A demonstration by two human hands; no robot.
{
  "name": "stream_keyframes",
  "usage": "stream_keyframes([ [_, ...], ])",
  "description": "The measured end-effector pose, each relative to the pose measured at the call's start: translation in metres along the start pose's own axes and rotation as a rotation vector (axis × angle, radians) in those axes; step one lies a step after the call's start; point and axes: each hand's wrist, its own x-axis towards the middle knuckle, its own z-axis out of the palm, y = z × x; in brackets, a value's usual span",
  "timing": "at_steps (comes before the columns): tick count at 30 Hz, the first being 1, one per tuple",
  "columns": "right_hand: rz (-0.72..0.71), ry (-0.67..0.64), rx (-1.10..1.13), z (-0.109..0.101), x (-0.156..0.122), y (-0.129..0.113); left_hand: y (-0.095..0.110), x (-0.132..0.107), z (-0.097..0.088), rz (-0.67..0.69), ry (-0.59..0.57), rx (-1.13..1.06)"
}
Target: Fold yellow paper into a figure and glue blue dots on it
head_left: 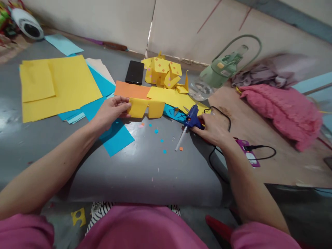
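My left hand (pixel 114 110) is closed on the left end of a folded yellow paper piece (pixel 156 109), cut with a notch in its lower edge. It is held just over the grey table. My right hand (pixel 214 129) has its fingers round the handle of a blue hot glue gun (pixel 192 117); part of the grip is hidden. A clear glue stick (pixel 181 139) sticks out of the gun's back, towards me. Behind the yellow piece lie an orange sheet (pixel 135 90) and a yellow strip (pixel 178 98). A spotted yellow paper animal (pixel 163 72) stands farther back.
Yellow sheets (pixel 70 83) and blue paper (pixel 118 140) lie on the left. A black phone (pixel 135 72) rests near the wall. At the right are a green bottle (pixel 220 71), a pink cloth bundle (pixel 282 110) and a purple power strip (pixel 247 152) with a black cord.
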Motion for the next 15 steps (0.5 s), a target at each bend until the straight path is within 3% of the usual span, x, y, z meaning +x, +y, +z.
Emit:
stream_keyframes([
  [9, 0.09, 0.031, -0.029, 0.008, 0.003, 0.013, 0.002, -0.002, 0.002, -0.064, -0.03, 0.0],
  [15, 0.13, -0.012, 0.028, -0.001, 0.016, 0.018, 0.004, -0.004, 0.003, -0.061, -0.013, 0.004],
])
